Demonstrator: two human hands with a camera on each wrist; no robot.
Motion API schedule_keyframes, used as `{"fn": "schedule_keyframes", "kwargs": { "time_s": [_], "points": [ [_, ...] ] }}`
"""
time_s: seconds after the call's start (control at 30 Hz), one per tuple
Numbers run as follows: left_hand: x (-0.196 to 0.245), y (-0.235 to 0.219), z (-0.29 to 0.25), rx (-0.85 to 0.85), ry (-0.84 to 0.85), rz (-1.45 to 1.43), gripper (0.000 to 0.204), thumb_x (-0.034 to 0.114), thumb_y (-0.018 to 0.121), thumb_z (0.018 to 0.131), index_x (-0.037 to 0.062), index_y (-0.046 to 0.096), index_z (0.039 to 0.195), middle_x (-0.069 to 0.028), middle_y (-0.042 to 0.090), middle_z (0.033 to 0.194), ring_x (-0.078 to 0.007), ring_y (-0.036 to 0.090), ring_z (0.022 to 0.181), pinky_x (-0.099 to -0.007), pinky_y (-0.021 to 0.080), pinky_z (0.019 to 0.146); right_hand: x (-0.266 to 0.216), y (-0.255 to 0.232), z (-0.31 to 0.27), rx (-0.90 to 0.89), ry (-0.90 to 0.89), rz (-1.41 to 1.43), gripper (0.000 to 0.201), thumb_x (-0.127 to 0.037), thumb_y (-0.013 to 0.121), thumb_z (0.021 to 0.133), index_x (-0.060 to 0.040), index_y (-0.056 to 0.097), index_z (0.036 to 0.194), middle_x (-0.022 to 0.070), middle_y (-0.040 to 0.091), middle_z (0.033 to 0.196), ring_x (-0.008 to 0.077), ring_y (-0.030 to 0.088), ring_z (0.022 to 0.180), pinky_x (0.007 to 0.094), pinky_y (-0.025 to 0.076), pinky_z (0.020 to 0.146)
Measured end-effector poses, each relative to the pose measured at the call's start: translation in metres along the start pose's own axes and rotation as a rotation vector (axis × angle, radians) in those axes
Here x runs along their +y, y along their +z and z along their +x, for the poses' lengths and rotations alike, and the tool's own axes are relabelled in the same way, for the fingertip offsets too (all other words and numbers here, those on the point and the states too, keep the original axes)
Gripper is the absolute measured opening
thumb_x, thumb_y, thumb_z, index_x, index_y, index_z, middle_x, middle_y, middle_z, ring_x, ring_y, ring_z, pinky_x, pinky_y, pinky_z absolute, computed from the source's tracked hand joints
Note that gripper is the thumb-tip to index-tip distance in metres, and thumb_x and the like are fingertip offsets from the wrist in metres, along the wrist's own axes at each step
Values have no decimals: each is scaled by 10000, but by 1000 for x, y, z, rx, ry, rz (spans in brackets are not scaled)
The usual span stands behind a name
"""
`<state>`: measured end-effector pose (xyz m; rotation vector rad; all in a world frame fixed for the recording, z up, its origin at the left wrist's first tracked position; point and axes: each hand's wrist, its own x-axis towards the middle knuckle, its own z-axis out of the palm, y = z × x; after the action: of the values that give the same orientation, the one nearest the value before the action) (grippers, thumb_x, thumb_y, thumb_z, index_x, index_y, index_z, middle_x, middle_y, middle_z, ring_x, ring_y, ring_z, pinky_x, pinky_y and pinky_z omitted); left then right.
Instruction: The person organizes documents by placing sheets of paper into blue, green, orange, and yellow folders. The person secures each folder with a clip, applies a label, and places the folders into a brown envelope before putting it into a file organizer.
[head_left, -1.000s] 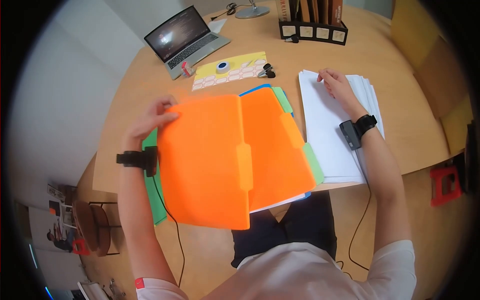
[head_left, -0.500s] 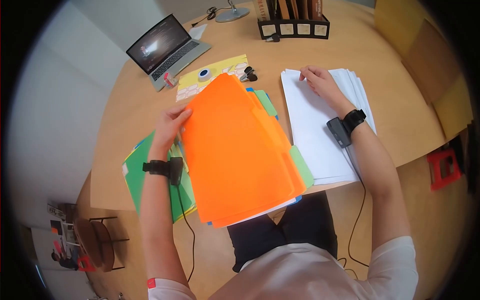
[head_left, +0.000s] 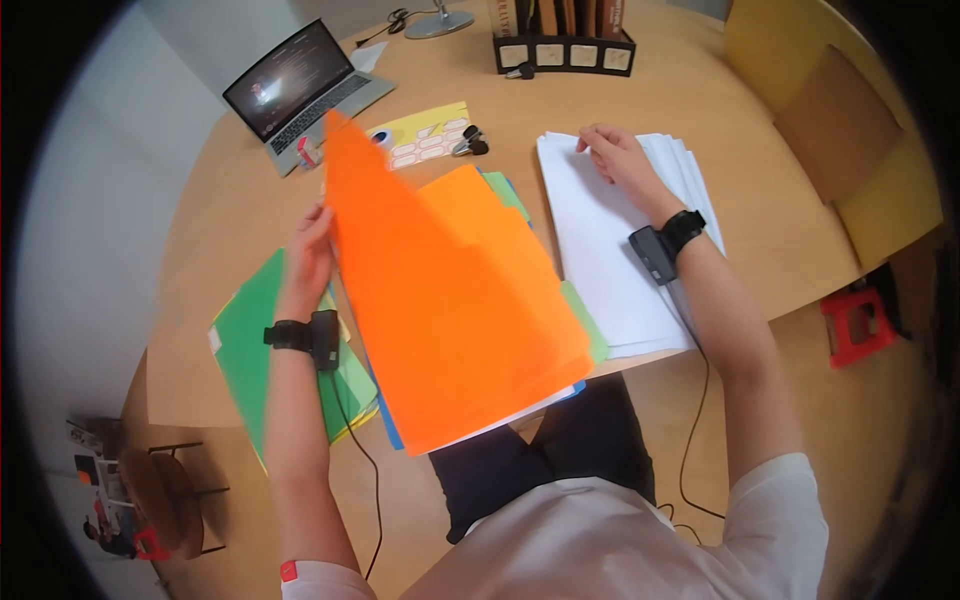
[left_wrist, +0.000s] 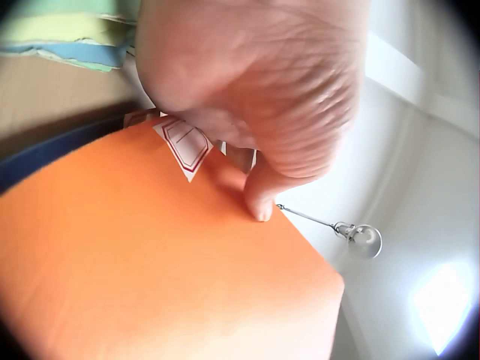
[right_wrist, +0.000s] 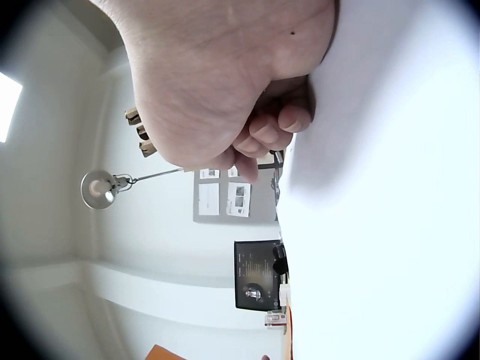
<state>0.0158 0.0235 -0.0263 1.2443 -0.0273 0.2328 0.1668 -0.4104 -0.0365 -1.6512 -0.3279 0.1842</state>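
My left hand point(head_left: 312, 250) pinches the left edge of an orange file folder point(head_left: 385, 270), whose far corner stands raised and blurred. In the left wrist view, the thumb point(left_wrist: 261, 202) lies on the orange face, beside a white label point(left_wrist: 187, 146) with a red border. Beneath spreads a stack with another orange surface point(head_left: 490, 220), a green tab point(head_left: 583, 318) and blue edges. My right hand point(head_left: 622, 165) rests on a stack of white paper point(head_left: 600, 270), its fingers loosely curled and holding nothing in the right wrist view.
Green folders point(head_left: 245, 325) lie under the left forearm. Farther back are a laptop point(head_left: 300, 85), a yellow sheet with labels point(head_left: 430, 135), black binder clips point(head_left: 470, 142) and a black book holder point(head_left: 565, 55). A yellow panel point(head_left: 830, 130) stands at the right.
The orange folder, earlier held out to the left, came back over the stack, and its far left corner now lifts. The green folders at the left show more. My right hand stays on the paper.
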Motion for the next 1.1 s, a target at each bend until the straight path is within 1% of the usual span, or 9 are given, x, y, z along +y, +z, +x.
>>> {"fn": "schedule_keyframes", "kwargs": {
  "time_s": [0.1,0.17,0.23,0.33,0.4,0.5,0.7,1.0,1.1],
  "points": [
    [8,-12,-3,-178,23,-63,241,229,560,1020,25,638,1121,-80,663,1117,-191,586,1041,-330,396,1065,-7,0,-4,-15,8,7,289,-328,557,1054,-81,632,923,-87,379,621,35,346,547,233,292,496],
    [-20,-59,25,-341,132,-172,255,320,565,1007,70,606,981,-71,629,965,-232,567,988,-385,406,1015,-15,-3,-4,6,3,-132,395,-399,529,1052,-58,634,882,-51,415,602,71,404,549,256,336,506],
    [-38,-92,46,-476,200,-312,252,330,580,1000,90,586,923,-57,602,911,-227,553,958,-393,410,981,-36,-16,-13,10,-23,-393,525,-491,512,1038,-30,644,823,-3,484,583,127,472,542,297,382,516],
    [-46,-110,66,-743,164,-453,176,277,590,1010,117,585,938,-54,620,955,-231,570,1025,-415,409,1025,-74,-33,-45,50,92,-1446,718,-638,437,1002,5,674,788,119,655,677,254,643,643,382,505,633],
    [-44,-107,72,-850,165,-481,132,240,590,1016,121,592,958,-57,633,984,-234,585,1068,-429,410,1072,-67,-64,-61,65,152,-1563,801,-722,477,930,18,662,686,171,643,673,344,628,672,440,490,668],
    [-37,-95,74,-934,172,-457,112,213,587,1018,122,597,954,-59,638,994,-241,598,1062,-440,415,1072,-66,-84,-83,-39,313,-1577,752,-718,554,889,14,695,789,160,664,719,319,641,702,420,497,687],
    [-27,-85,69,-936,141,-410,142,211,594,1007,82,629,1053,-65,641,1012,-226,604,1005,-393,447,1024,-47,-98,-97,35,270,-1193,559,-520,769,826,15,676,962,123,666,814,231,627,754,364,489,681],
    [-26,-87,63,-910,150,-410,156,202,605,995,74,631,1080,-56,633,1006,-207,598,998,-370,451,1001,-32,-118,-99,167,60,-1028,313,-289,745,906,3,635,884,16,537,708,126,496,679,315,423,620],
    [-24,-90,62,-898,151,-404,163,199,608,991,72,631,1089,-53,631,1005,-201,596,996,-363,452,994,-30,-124,-100,231,-116,-976,272,-249,714,920,5,621,882,42,561,702,162,521,666,328,438,632]
  ]
}}
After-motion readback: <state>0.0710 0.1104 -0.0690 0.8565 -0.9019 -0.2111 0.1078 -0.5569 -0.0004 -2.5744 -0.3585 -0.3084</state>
